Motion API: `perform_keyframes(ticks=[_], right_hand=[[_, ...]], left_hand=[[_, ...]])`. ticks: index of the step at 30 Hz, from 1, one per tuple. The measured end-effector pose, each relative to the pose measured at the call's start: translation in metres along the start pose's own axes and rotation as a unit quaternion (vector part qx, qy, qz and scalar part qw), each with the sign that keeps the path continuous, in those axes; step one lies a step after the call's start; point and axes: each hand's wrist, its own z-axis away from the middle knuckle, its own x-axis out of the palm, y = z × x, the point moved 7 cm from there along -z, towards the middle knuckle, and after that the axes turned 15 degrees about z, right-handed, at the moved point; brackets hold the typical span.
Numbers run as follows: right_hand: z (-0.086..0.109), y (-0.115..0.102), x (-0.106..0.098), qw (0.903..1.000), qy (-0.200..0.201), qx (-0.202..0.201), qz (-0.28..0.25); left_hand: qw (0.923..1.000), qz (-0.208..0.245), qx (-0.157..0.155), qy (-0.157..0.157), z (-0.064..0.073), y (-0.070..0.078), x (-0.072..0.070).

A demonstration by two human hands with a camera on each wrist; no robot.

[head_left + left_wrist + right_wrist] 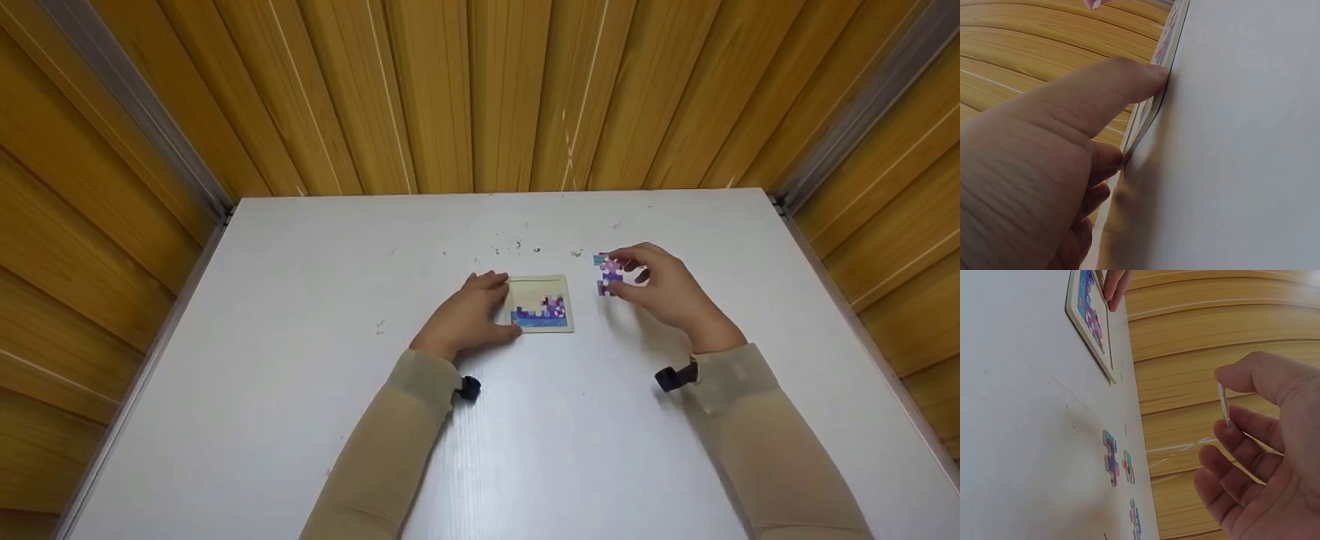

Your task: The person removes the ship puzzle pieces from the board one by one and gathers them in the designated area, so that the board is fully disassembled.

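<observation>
A small puzzle board [569,307] with a pale frame lies on the white table, its lower part and right side filled with blue, purple and pink pieces. My left hand [469,311] holds it at the left side, thumb at the near corner and fingers at the far corner. In the left wrist view the thumb [1123,87] presses on the board's edge. To the right of the board, my right hand [664,289] pinches a purple puzzle piece [613,268] between thumb and fingertips. The right wrist view shows this piece [1223,404] edge-on, raised above the table.
Loose puzzle pieces [1111,458] lie on the table beneath the right hand, partly covered by it in the head view. Small dark marks [517,246] dot the white tabletop [315,285] behind the board. Yellow wood-look panels [502,97] enclose the back and sides.
</observation>
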Motion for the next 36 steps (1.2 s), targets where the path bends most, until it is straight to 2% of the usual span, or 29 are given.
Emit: perform_keyframes(ticks=[6, 12, 15, 20, 29, 36], right_hand=[[-0.001, 0.009, 0.000, 0.9998, 0.017, 0.002, -0.005], [-0.001, 0.021, -0.001, 0.9999, 0.008, 0.014, 0.004], [0.000, 0.030, -0.002, 0.9997, 0.005, 0.020, 0.013], [0.000, 0.048, 0.001, 0.9988, -0.014, 0.046, 0.012], [0.002, 0.069, 0.016, 0.9941, -0.058, 0.091, 0.000], [0.006, 0.076, 0.017, 0.9924, -0.057, 0.108, 0.013]], left_hand=[[1.0000, -0.002, -0.001, 0.000, 0.001, -0.001, 0.000], [0.9999, 0.003, -0.010, 0.000, 0.001, -0.002, 0.000], [1.0000, -0.003, -0.004, 0.000, 0.001, -0.002, 0.000], [0.9999, -0.013, 0.004, -0.002, -0.001, -0.001, 0.001], [0.9999, -0.013, -0.006, -0.001, -0.002, -0.003, 0.002], [1.0000, -0.009, -0.003, -0.003, -0.001, -0.002, 0.000]])
